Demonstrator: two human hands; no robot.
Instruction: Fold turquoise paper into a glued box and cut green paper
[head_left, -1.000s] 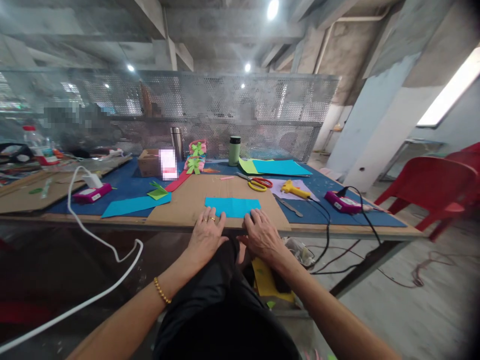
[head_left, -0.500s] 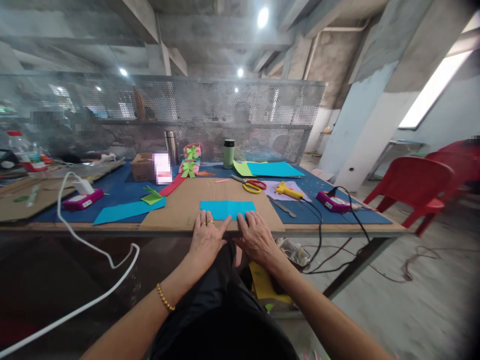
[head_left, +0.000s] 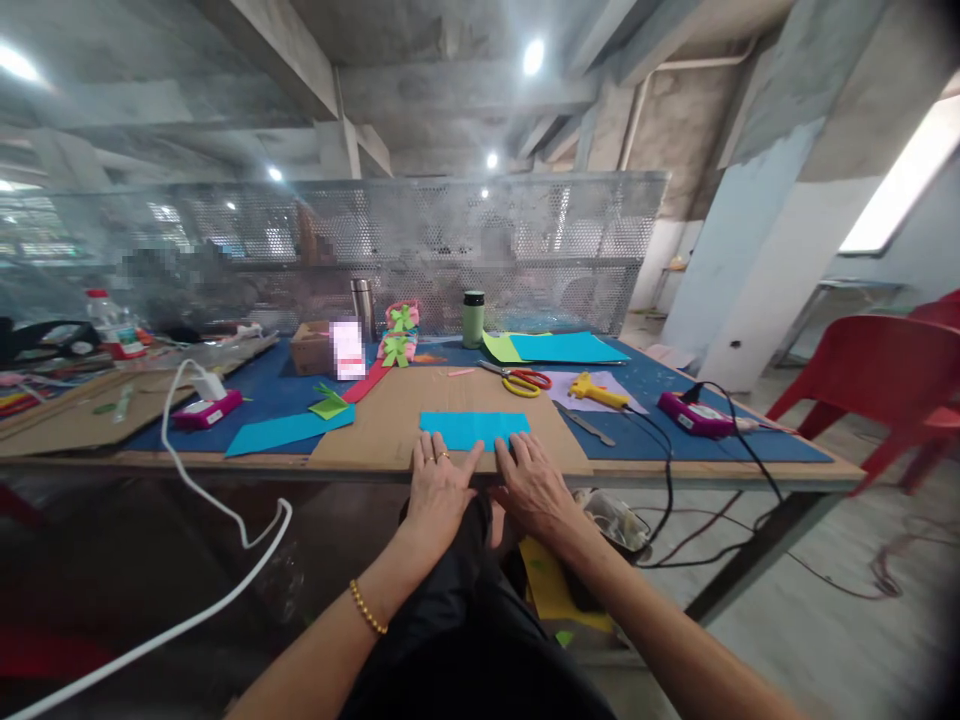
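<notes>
A bright blue rectangular sheet of paper (head_left: pixel 474 428) lies flat on a brown cardboard sheet (head_left: pixel 382 430) at the table's front edge. My left hand (head_left: pixel 441 480) rests palm down at its near left corner, fingers stretched out and thumb pointing toward the middle. At the near right corner, my right hand (head_left: pixel 534 485) lies with its fingers spread on the paper's edge. Neither hand grips the paper. Scissors (head_left: pixel 523 380) with red and yellow handles lie just beyond it. To the right are a metal blade-like tool (head_left: pixel 585 425) and a yellow glue gun (head_left: pixel 596 390).
Left of the cardboard lie a blue strip (head_left: pixel 285 430) and a green paper piece (head_left: pixel 330 405). Stacked green and blue sheets (head_left: pixel 570 347) lie behind, near a green bottle (head_left: pixel 473 320). Purple power strips (head_left: pixel 208 410) sit on both sides. A white cable (head_left: pixel 225 590) hangs at front left.
The whole view has shifted slightly, so the table and hands appear further right and a little lower. Both hands keep the same place on the blue paper.
</notes>
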